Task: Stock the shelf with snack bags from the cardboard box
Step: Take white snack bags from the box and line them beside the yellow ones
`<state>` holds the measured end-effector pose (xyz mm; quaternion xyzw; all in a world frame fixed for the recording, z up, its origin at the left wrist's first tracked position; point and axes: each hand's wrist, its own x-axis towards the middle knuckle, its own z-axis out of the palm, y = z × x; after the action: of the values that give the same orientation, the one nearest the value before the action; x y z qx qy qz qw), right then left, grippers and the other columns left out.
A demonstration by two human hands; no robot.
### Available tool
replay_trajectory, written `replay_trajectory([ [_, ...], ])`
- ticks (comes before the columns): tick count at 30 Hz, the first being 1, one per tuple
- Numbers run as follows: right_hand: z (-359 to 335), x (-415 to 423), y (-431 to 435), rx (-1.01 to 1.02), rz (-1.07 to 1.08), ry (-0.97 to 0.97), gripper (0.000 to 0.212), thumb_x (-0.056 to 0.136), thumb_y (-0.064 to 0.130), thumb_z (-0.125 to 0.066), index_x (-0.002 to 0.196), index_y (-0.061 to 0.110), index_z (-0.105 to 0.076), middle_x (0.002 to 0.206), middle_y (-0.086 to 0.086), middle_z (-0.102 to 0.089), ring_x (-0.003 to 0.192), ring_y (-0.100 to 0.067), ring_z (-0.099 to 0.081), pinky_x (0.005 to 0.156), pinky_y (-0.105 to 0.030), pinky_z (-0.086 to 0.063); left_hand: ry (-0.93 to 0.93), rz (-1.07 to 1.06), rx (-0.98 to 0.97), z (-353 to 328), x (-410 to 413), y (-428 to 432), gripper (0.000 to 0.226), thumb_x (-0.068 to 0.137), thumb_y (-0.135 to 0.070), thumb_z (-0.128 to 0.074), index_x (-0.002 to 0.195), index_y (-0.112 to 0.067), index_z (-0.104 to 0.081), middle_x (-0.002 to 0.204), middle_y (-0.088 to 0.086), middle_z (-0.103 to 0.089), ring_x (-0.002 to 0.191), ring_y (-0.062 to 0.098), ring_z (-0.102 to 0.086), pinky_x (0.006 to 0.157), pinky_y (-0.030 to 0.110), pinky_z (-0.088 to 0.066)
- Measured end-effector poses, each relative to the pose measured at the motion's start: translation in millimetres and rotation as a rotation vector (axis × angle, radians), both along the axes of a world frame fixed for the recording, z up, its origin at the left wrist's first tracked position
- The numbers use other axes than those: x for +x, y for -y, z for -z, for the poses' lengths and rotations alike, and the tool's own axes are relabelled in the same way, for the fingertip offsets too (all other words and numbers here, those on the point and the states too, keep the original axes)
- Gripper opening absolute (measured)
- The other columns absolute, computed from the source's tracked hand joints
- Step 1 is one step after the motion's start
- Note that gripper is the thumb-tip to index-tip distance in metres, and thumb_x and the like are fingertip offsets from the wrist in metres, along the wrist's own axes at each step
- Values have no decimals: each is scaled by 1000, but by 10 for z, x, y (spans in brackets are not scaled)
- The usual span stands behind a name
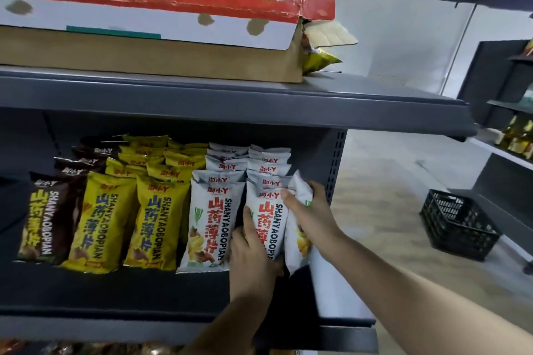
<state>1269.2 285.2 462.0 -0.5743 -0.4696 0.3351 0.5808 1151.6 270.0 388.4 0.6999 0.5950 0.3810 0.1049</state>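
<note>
Box: brown cardboard with a torn red lid, lying on the top shelf. 1 yellow bag protrudes from its right end. Lower shelf: dark grey, stocked with upright rows of brown bags at left, yellow bags in the middle and 2 rows of white bags at right. Left hand grips the front bag of the rightmost row. Right hand holds a tilted bag, white, just beside that row.

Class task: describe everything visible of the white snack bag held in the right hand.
The white snack bag is a glossy, foil-like pouch with a crimped top, yellow snack picture and a green mark. It stands tilted, nearly edge-on, at the right end of the lower shelf, against the front bag of the white row. The right hand grips its upper half.
</note>
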Motion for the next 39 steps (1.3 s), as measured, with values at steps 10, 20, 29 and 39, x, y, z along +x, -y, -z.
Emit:
replay_trajectory([
  [10,-14,-64,-27,107,65,143,51,80,31,-76,115,31,-39,115,7,-58,102,-8,-60,80,-18,-48,19,-11,26,42,35,-30,128,61,-34,-83,146,-21,11,132,17,-39,129,34,-37,106,42,-35],
  [20,-79,-38,-57,31,129,158,53,84,38,-71,122,15,-43,85,14,-56,71,0,-54,55,-15,-39,-58,-40,128,120,21,-32,127,52,-39,-88,142,-15,-2,119,18,-52,114,33,-56,93,37,-48],
  [29,-4,54,172,81,153,105,58,81,34,-74,127,13,-46,105,9,-59,101,-12,-57,80,-20,-44,-405,48,539,-30,-3,113,72,81,-28,-56,143,-2,-29,146,22,-37,136,35,-35,107,49,-37],
  [39,94,34,215,113,224,134,53,85,30,-70,128,12,-45,115,6,-54,112,-14,-54,92,-25,-42,-534,18,494,62,95,-221,67,90,-31,-40,148,-7,-17,154,13,-18,142,27,-20,112,50,-21],
])
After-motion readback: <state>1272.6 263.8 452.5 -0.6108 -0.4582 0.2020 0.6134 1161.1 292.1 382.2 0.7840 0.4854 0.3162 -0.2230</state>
